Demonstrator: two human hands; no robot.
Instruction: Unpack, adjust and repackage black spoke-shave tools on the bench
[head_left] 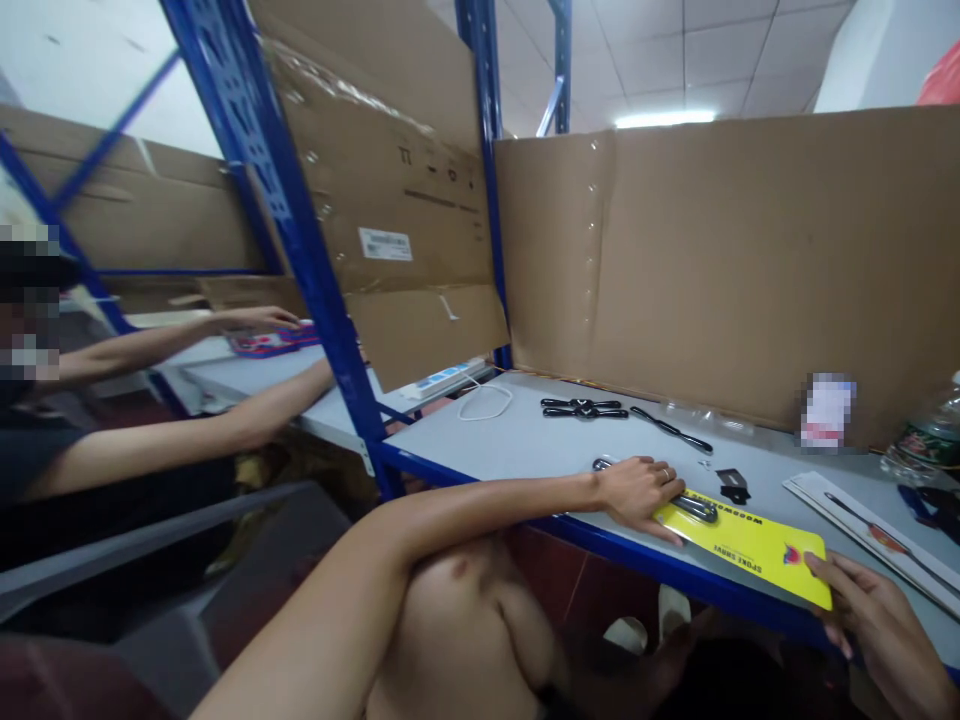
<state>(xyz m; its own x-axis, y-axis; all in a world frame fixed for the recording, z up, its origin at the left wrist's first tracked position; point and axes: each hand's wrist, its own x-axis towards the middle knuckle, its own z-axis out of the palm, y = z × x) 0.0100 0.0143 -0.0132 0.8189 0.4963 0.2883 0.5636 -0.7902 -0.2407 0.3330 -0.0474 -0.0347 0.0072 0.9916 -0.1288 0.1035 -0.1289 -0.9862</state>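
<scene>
My left hand [640, 493] lies flat, fingers spread, on the left end of a yellow printed card [750, 545] at the front edge of the grey work table [525, 440]. A dark metal tool [694, 506] rests on the card under its fingertips. My right hand [874, 610] pinches the card's right corner from below the table edge. Further back lie black metal tools [583, 408] and a thin black rod [671, 429].
Cardboard walls [735, 260] back the table; blue rack posts [300, 240] stand left. A white cable [486, 402] and power strip [442, 380] lie at the left. Packaged cards [870, 530] and a bottle [926, 435] are right. A co-worker's arms [187, 430] reach across the neighbouring table.
</scene>
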